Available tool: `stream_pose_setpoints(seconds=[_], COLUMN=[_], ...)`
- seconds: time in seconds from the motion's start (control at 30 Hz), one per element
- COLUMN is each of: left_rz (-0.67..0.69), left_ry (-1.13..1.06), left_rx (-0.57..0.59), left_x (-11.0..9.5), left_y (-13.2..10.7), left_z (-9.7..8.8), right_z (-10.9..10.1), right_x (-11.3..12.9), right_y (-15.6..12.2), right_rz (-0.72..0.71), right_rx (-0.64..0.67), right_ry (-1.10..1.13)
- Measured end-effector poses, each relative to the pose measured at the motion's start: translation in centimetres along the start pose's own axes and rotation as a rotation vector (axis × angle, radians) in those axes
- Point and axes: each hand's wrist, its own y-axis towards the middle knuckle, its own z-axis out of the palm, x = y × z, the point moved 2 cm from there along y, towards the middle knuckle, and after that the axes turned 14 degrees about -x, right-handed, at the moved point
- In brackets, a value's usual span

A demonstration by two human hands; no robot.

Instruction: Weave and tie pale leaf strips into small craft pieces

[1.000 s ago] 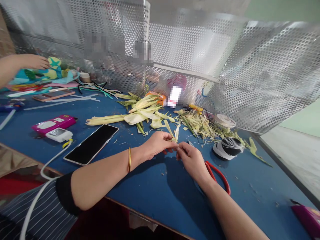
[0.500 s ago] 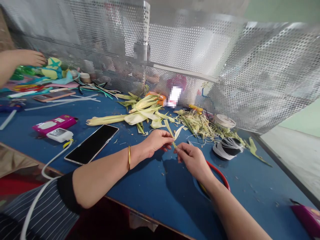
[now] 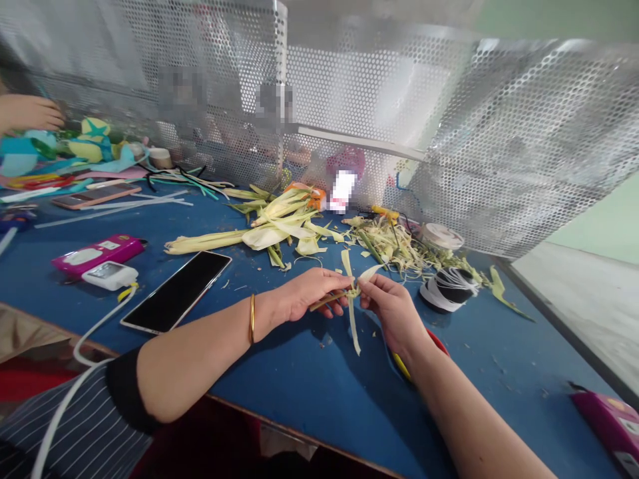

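Between my two hands is a small piece of pale corn husk strips, crossed at a knot, with one end hanging down and others sticking up. My left hand is closed on it from the left, fingers pinched near the knot, a thin stem lying along the fingers. My right hand pinches a whitish strip at the right side of the knot. Under my right wrist lie scissors with red and yellow handles, partly hidden. Beyond my hands is a pile of corn husks.
Shredded husk scraps and a black-and-white spool lie to the right. A black-screened phone and a magenta box are at left. A co-worker's hand is at far left. A perforated metal screen borders the back.
The husk piece has turned; a strip now hangs below the knot and a stem points left. My right hand has moved up to the knot. The view has shifted slightly.
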Motion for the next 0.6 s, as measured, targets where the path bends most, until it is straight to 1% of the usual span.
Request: stream_pose_setpoints(seconds=[0.1, 0.23, 0.37, 0.47, 0.6], left_rz=[-0.018, -0.018, 0.002, 0.001, -0.019], left_ry=[0.021, 0.015, -0.003, 0.005, 0.024], left_rx=[0.039, 0.014, -0.018, 0.000, 0.046], left_x=[0.3, 0.9, 1.0, 0.7, 0.6], left_y=[-0.1, 0.3, 0.4, 0.2, 0.0], left_z=[0.2, 0.3, 0.3, 0.3, 0.3], right_z=[0.3, 0.5, 0.4, 0.2, 0.2], right_x=[0.0, -0.1, -0.7, -1.0, -1.1], right_y=[-0.3, -0.3, -0.1, 0.0, 0.0], right_rz=[-0.029, -0.054, -0.052, -0.088, -0.093], right_rx=[-0.005, -0.019, -0.126, -0.200, -0.205], right_ry=[0.018, 0.013, 0.028, 0.041, 0.033])
